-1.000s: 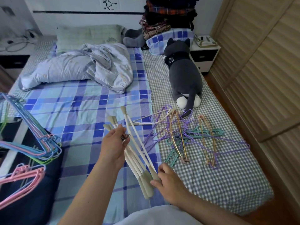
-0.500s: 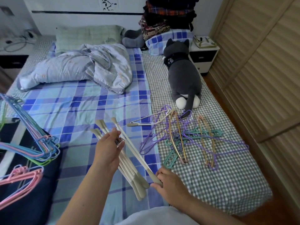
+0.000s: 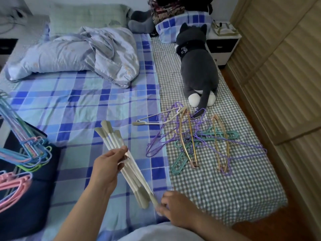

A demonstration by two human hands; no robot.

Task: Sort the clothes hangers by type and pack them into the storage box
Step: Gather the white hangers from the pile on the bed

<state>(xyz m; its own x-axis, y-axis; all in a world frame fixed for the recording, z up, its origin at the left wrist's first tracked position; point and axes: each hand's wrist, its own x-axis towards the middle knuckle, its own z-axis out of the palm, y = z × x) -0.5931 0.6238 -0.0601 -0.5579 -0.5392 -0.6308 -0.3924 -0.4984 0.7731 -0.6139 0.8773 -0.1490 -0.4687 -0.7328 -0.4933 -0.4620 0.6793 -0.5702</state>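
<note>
My left hand (image 3: 108, 166) grips a bundle of white hangers with beige ends (image 3: 121, 159) at its middle, above the bed. My right hand (image 3: 175, 208) pinches the near beige tip of one of those hangers. One more white hanger (image 3: 152, 119) lies on the bed beside a tangled pile of purple wire hangers (image 3: 199, 134), gold hangers (image 3: 188, 136) and teal plastic hangers (image 3: 180, 160). At the left, blue, green and pink hangers (image 3: 26, 150) are stacked in a dark storage box (image 3: 29, 202).
A grey plush cat (image 3: 198, 70) lies beyond the pile. A crumpled quilt (image 3: 78, 53) and pillows sit at the head of the bed. A wooden wardrobe (image 3: 281, 66) runs along the right, with a nightstand (image 3: 222, 42) in the corner.
Both hands have carried the white bundle leftward, away from the pile and toward the box; the hangers have closed into a tighter bundle.
</note>
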